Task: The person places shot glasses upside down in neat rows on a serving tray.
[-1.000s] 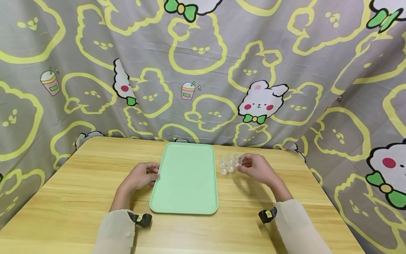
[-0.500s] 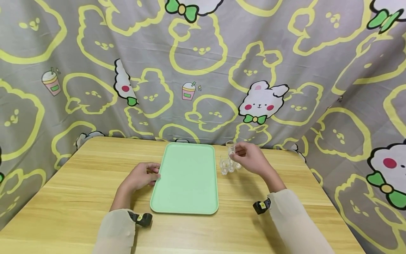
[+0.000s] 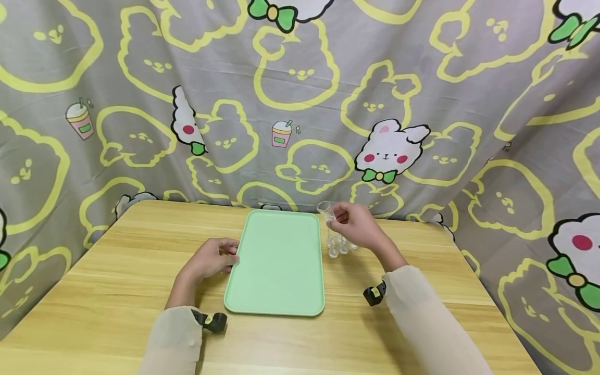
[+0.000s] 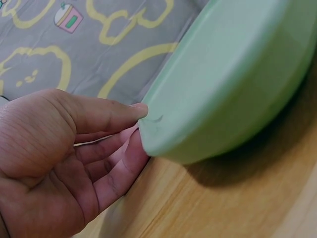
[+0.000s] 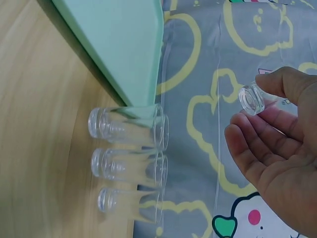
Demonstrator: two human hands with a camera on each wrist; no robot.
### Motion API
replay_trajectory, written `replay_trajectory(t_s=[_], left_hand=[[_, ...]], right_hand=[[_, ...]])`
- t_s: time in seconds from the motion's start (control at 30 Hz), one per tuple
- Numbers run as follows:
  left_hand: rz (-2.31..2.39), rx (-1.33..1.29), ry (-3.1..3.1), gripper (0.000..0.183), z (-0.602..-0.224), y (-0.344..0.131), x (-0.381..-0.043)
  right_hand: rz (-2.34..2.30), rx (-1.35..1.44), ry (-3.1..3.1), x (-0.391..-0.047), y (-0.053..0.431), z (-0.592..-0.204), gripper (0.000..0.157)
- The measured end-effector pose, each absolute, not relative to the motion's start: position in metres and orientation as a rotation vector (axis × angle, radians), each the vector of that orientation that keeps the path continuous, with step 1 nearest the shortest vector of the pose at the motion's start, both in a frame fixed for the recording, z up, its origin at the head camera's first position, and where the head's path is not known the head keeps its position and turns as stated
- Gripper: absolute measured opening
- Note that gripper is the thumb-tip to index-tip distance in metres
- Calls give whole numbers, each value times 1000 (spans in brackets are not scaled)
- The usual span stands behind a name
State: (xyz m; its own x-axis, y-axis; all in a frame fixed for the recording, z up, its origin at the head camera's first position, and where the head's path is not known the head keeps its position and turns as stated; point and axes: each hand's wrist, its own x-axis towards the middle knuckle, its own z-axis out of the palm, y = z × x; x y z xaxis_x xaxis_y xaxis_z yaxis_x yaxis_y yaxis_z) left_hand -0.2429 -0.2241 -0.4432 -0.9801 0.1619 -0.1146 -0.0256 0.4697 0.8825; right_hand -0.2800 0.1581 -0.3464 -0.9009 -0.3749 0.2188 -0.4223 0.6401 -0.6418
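Observation:
A pale green rectangular tray point(image 3: 275, 265) lies on the wooden table. My left hand point(image 3: 213, 259) pinches its left rim, thumb on top and fingers against the side, as the left wrist view shows at the tray edge point(image 4: 208, 99). My right hand point(image 3: 356, 225) holds a small clear shot glass point(image 3: 325, 209), raised and tilted, near the tray's far right corner. Its thick base point(image 5: 251, 99) shows between thumb and fingers in the right wrist view. Several more shot glasses point(image 5: 129, 128) stand upright on the table beside the tray, partly hidden under my right hand in the head view.
The wooden table point(image 3: 117, 291) extends around the tray on both sides. A grey curtain point(image 3: 225, 67) with yellow cartoon outlines hangs close behind the table's back edge and along its sides.
My right hand has lifted one shot glass from the group and carried it up and left toward the tray. My left hand has stayed at the tray's rim.

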Motion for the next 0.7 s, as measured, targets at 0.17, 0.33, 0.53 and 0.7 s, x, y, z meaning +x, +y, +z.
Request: replay_trajectory(t_s=[0.17,0.33,0.53,0.7], left_hand=[[1523,123,2525,45,-444,-225,-244],[1517,122,2526,45,-443,-224,-244],[1512,128,2527,45,-443,-224,-244],[1513,128,2528,45,-443,-225,-244]], right_hand=[[1069,707,-2786,-286,146,-344,32],[1000,744,-2767,-293,138,-343,26],[936,783,-2777,-299,132,-344,25],[895,801,-2801,-302,128,-347,27]])
